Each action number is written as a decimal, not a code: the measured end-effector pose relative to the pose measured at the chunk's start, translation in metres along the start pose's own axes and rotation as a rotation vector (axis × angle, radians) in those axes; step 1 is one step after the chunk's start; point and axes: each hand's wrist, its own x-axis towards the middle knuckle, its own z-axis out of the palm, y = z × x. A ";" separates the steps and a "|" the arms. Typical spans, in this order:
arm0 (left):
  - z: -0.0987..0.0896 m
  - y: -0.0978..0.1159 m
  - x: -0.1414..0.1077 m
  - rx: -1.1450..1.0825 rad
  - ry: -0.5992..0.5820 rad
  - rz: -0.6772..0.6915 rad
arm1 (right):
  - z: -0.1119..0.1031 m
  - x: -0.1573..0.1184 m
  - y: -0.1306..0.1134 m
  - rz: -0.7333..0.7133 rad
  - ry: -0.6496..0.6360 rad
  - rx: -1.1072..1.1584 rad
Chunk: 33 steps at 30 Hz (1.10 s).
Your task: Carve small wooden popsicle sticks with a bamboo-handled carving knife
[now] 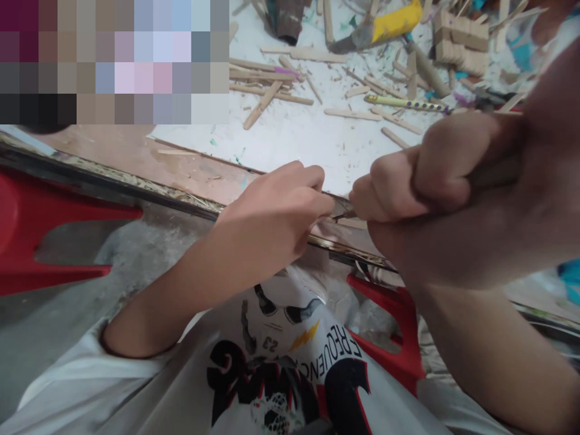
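My left hand (292, 202) is closed near the table's front edge, thumb and fingers pressed together; what sits in them is hidden. Facing it, close to the camera, my right hand (417, 181) has its fingers curled tight. A thin dark tip (343, 215) shows in the narrow gap between the two hands. The rest of that thing is covered by the fingers, so I cannot tell its kind. Below the tip, a pale wooden strip (351, 223) lies partly hidden. A large dark patch of skin at the right edge overlaps the right hand's surroundings.
Loose craft sticks (263, 104) and shavings litter a white sheet (290, 142). Behind lie a yellow-handled tool (396, 23), a stick bundle (461, 42) and a yellow-green strip with purple dots (405, 104). Red plastic chairs (54, 211) flank me. The upper left is pixelated.
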 end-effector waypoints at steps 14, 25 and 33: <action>0.006 0.001 0.003 -0.038 0.072 -0.027 | -0.006 0.042 0.011 0.263 -0.224 0.435; 0.002 0.004 0.002 -0.034 0.053 -0.046 | -0.013 0.062 0.030 0.295 -0.298 0.431; 0.001 0.003 0.002 -0.036 0.044 -0.025 | -0.026 0.057 0.012 0.464 -0.224 0.398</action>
